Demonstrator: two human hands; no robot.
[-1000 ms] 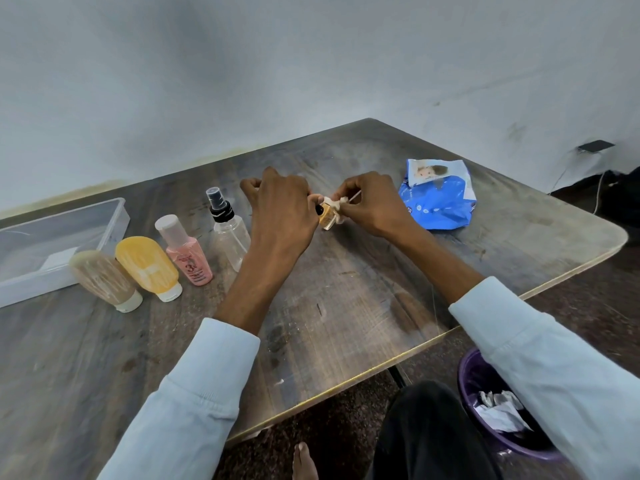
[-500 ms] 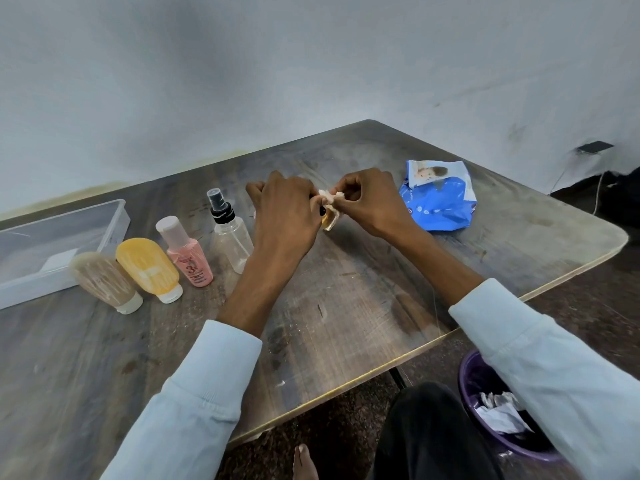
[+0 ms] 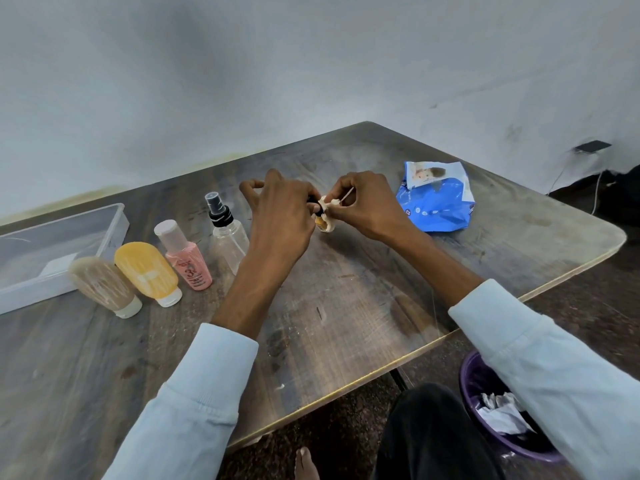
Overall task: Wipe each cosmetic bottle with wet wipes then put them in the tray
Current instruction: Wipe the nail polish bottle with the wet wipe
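My left hand (image 3: 281, 216) grips a small amber bottle (image 3: 322, 224) with a black cap, just above the middle of the table. My right hand (image 3: 363, 202) presses a white wet wipe (image 3: 330, 206) around that bottle. The wipe covers most of the bottle. To the left stand a clear spray bottle (image 3: 227, 233), a pink bottle (image 3: 187, 259), a yellow tube (image 3: 147, 271) and a beige tube (image 3: 104, 285). A clear plastic tray (image 3: 114, 233) sits at the far left, with only a white slip inside.
A blue wet-wipe pack (image 3: 436, 199) lies right of my hands. A purple bin (image 3: 471, 382) holding crumpled wipes stands on the floor past the table's near right edge. The wall runs close behind the wooden table (image 3: 346, 313).
Both hands have stayed together at the small bottle. My right hand has worked the wipe around it, now bunched over the bottle's upper part.
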